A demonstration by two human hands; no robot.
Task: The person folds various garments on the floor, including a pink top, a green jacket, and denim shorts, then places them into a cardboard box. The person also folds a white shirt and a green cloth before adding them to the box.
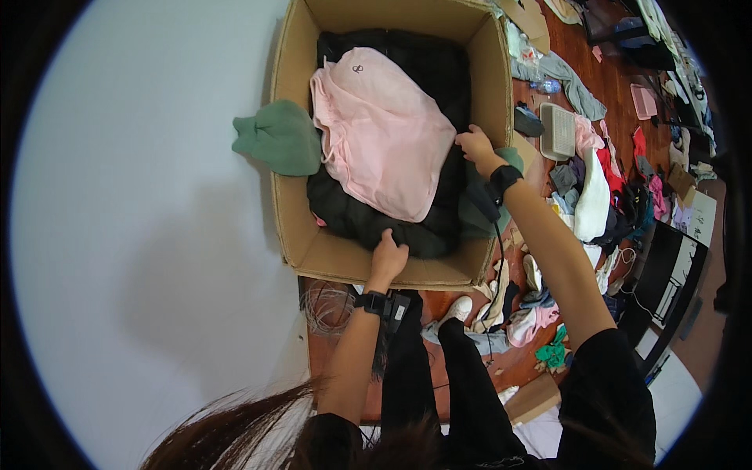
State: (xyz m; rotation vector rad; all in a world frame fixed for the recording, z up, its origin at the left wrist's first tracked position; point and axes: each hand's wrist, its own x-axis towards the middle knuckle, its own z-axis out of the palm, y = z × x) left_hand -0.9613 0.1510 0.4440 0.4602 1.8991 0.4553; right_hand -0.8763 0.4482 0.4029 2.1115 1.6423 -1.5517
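A large cardboard box [298,235] stands open in front of me, holding a dark padded garment [345,211]. On top of that lies a pale pink garment [384,133], fairly flat, with a small dark mark and a drawstring. My right hand [476,147] reaches over the right wall, fingertips pinched at the pink garment's right corner. At the near side my left hand [388,258] has its fingers curled on the edge of the dark garment. Green cloth [282,139] hangs over the box's left wall, and more green cloth shows under my right wrist.
A pale wall [157,157] rises close on the left. Clothes lie strewn over the reddish floor at right, around a clear plastic container [557,131]. A black-framed screen [662,290] stands at far right. Coiled wire [327,307] lies below the box; a cable hangs from my right wrist.
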